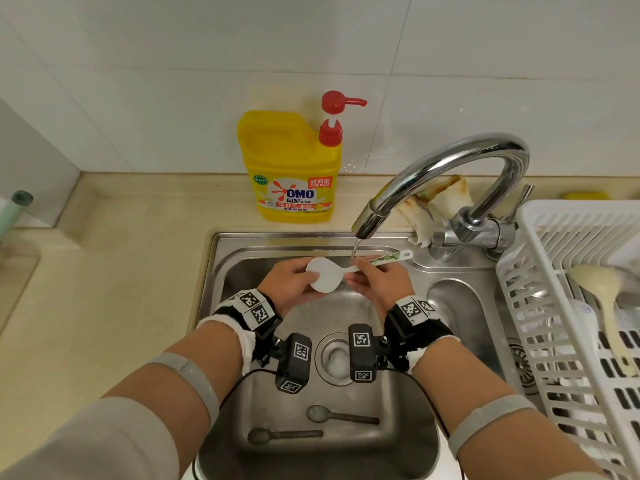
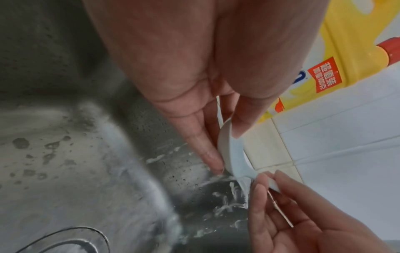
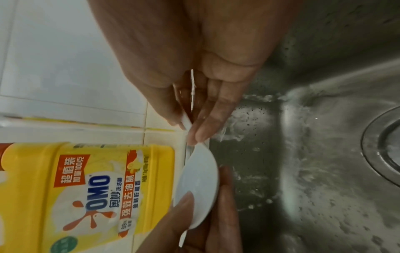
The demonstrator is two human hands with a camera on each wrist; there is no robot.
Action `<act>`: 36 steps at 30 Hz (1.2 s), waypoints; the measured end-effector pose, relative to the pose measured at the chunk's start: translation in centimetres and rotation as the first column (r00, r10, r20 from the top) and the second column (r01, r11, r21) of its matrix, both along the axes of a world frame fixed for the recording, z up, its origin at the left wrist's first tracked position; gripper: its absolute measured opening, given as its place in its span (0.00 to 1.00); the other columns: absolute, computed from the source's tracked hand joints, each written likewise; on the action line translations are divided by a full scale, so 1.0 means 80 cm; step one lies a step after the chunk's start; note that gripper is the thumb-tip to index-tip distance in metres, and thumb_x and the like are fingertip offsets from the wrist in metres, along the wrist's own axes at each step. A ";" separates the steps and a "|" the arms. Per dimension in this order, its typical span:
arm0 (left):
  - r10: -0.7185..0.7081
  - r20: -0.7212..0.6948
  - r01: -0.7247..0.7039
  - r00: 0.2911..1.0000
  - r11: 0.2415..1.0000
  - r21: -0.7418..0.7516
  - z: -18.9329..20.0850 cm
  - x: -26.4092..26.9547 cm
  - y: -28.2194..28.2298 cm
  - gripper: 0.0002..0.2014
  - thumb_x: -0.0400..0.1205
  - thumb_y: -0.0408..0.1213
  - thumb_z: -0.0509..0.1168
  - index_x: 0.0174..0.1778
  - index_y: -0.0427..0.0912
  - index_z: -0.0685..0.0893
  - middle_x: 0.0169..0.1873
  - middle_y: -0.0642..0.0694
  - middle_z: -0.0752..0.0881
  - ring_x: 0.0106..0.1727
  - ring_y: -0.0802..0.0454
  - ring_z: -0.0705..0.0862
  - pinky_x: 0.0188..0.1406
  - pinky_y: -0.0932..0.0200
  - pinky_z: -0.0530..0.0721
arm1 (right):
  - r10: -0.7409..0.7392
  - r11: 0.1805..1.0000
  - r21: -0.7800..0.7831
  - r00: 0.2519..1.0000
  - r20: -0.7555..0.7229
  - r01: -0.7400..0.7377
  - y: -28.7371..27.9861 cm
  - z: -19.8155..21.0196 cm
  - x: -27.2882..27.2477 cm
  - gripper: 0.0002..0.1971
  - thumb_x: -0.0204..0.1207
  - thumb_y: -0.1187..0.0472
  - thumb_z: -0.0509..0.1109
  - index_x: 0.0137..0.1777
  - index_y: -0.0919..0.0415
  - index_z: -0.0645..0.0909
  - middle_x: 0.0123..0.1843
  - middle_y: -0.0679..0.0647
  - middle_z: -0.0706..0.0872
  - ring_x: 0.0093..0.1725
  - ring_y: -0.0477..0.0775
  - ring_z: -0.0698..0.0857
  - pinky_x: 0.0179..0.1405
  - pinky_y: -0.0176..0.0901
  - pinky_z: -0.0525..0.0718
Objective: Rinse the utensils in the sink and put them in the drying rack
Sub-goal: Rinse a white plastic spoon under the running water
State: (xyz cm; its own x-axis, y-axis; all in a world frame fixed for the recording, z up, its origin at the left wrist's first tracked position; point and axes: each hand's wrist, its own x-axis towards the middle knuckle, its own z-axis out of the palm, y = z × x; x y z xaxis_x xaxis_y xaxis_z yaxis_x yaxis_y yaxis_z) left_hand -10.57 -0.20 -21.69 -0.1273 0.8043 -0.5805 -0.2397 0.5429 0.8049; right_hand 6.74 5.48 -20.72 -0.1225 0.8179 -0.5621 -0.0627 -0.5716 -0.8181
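Note:
A white plastic spoon (image 1: 325, 278) with a patterned handle is held under the running faucet (image 1: 450, 164), over the steel sink (image 1: 228, 258). My left hand (image 1: 292, 284) grips its bowl (image 2: 234, 154) between thumb and fingers. At the neck of the handle (image 3: 187, 123) my right hand (image 1: 377, 282) pinches it. The water stream (image 1: 355, 249) falls on the neck of the spoon. Two dark spoons (image 1: 341, 415) (image 1: 284, 435) lie on the sink bottom near me. The white drying rack (image 1: 571, 237) stands at the right and holds a cream ladle (image 1: 604, 299).
A yellow detergent bottle (image 1: 294, 168) with a red pump stands on the counter behind the sink. A crumpled rag (image 1: 440, 199) lies behind the faucet. The drain (image 1: 334, 355) is in the middle of the sink, below my wrists. Tiled wall lies beyond.

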 end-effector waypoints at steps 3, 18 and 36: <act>-0.040 -0.087 0.043 0.995 0.998 0.040 -0.002 0.009 0.005 0.18 0.81 0.20 0.65 0.63 0.41 0.86 0.62 0.36 0.85 0.65 0.38 0.85 0.55 0.43 0.90 | -0.055 0.998 -0.023 0.998 -0.032 0.055 -0.001 0.007 0.005 0.20 0.86 0.53 0.65 0.42 0.69 0.86 0.36 0.65 0.91 0.38 0.59 0.91 0.49 0.54 0.92; -0.080 -0.211 0.075 0.974 0.997 -0.028 -0.008 0.064 0.039 0.13 0.83 0.46 0.70 0.52 0.38 0.90 0.44 0.37 0.92 0.38 0.39 0.93 0.43 0.41 0.93 | -0.031 0.942 0.327 0.954 0.297 -0.071 0.003 0.018 0.060 0.17 0.86 0.54 0.66 0.41 0.61 0.89 0.34 0.65 0.91 0.40 0.66 0.92 0.51 0.62 0.91; -0.104 0.102 0.101 0.989 0.994 0.033 -0.002 0.040 0.019 0.22 0.77 0.40 0.77 0.64 0.35 0.84 0.61 0.32 0.87 0.61 0.37 0.89 0.62 0.47 0.88 | -0.275 0.960 -0.143 0.907 -0.317 0.241 -0.001 0.010 0.044 0.05 0.83 0.74 0.63 0.51 0.71 0.80 0.42 0.66 0.88 0.42 0.62 0.91 0.43 0.46 0.93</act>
State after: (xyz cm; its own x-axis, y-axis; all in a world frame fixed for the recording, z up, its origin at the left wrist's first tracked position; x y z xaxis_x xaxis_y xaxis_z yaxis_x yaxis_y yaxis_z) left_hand -7.38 1.30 -21.83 0.0165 0.8259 -0.5636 -0.2669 0.5468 0.7936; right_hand 10.29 5.44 -19.90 -0.1070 0.7889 -0.6052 -0.4761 -0.5750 -0.6653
